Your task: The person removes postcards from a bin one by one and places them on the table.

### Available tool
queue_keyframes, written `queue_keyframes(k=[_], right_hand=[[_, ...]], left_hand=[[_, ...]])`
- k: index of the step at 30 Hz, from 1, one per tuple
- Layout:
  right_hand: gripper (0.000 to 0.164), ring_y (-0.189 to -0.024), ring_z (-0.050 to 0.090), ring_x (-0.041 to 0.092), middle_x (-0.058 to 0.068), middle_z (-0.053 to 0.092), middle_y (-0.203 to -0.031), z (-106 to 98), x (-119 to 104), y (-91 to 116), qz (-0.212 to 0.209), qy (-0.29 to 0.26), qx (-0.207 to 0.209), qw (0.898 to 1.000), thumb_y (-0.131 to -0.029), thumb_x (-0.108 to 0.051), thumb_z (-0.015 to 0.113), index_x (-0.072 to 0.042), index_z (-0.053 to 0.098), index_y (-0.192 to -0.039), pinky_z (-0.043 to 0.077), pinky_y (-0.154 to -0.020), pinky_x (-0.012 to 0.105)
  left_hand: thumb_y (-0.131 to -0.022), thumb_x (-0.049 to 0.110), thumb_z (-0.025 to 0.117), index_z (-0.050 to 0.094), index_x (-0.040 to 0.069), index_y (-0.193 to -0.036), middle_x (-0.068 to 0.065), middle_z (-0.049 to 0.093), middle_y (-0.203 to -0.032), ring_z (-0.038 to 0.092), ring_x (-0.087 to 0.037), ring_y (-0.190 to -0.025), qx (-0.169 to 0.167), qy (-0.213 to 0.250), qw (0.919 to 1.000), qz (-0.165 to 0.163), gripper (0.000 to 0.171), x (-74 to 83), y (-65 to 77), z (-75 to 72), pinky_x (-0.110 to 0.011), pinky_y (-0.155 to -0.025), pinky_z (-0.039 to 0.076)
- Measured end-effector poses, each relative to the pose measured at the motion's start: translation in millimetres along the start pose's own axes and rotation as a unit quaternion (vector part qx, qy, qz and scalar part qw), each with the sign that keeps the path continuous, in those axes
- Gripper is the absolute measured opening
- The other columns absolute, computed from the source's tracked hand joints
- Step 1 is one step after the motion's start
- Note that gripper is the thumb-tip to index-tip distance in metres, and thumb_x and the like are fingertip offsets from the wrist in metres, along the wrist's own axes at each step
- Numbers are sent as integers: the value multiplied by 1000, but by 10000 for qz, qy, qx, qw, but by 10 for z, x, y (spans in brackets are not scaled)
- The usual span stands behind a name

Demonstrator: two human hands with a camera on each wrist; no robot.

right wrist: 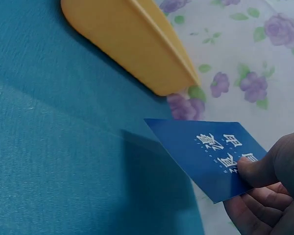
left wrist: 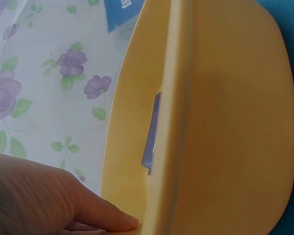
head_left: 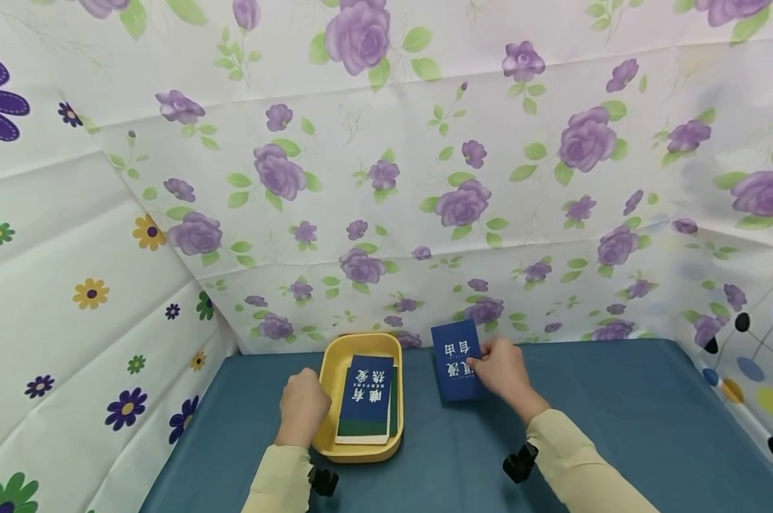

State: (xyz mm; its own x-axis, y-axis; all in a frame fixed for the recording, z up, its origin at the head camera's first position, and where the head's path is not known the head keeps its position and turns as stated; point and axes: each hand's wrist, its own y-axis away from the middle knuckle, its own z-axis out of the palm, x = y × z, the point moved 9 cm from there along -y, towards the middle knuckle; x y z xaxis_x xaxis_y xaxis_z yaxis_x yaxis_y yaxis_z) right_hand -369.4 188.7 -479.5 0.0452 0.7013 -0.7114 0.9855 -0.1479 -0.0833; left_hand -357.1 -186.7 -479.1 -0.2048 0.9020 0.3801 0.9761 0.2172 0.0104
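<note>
A yellow plastic basin stands on the blue-green cloth. My left hand grips its left rim, the thumb bent over the edge in the left wrist view. Inside lie stacked booklets; a blue-and-green booklet with white characters is on top, partly covering another with a dark green edge. To the basin's right, my right hand pinches a thin dark blue booklet by its right side. In the right wrist view, the thumb presses the printed face of that booklet, with fingers behind it.
Blue-green cloth covers the table. A white sheet with purple roses hangs upright at the back edge. Other patterned sheets stand at the left and right. Each wrist wears a small black camera.
</note>
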Motion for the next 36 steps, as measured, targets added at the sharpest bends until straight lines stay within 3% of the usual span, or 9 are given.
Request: queue_keyframes(k=[7, 19, 29, 36], right_hand=[[51, -49, 13, 12, -4, 15, -55, 158, 128, -6, 127, 125, -235, 9996, -79, -27, 73, -16, 29, -55, 16, -46, 28], [50, -47, 15, 12, -4, 17, -53, 320, 317, -13, 407, 176, -407, 9982, -78, -25, 74, -15, 30, -55, 19, -44, 27], [49, -43, 22, 11, -4, 23, -50, 390, 418, 15, 534, 455, -430, 9966, -75, -27, 76, -16, 33, -54, 23, -42, 26], [51, -44, 18, 11, -5, 19, -51, 387, 407, 26, 481, 608, -392, 9962, -73, -29, 77, -17, 31, -54, 19, -42, 27]], left_hand=[[-78, 1, 60, 56, 0, -79, -8, 52, -65, 53, -18, -55, -49, 0, 10000, -40, 5, 4, -23, -1, -32, -45, 43], [-78, -2, 59, 56, -1, -80, -9, 52, -65, 54, -19, -54, -64, 122, 9999, -99, 4, 28, -3, -28, -31, -45, 44], [-79, -2, 59, 56, -2, -82, -9, 52, -65, 53, -18, -54, -56, 124, 9999, 48, 5, 37, 8, 12, -31, -45, 43], [-79, -2, 58, 56, -2, -84, -10, 52, -66, 54, -18, -54, -18, 105, 9999, -48, 5, 24, -24, 20, -31, -45, 44]])
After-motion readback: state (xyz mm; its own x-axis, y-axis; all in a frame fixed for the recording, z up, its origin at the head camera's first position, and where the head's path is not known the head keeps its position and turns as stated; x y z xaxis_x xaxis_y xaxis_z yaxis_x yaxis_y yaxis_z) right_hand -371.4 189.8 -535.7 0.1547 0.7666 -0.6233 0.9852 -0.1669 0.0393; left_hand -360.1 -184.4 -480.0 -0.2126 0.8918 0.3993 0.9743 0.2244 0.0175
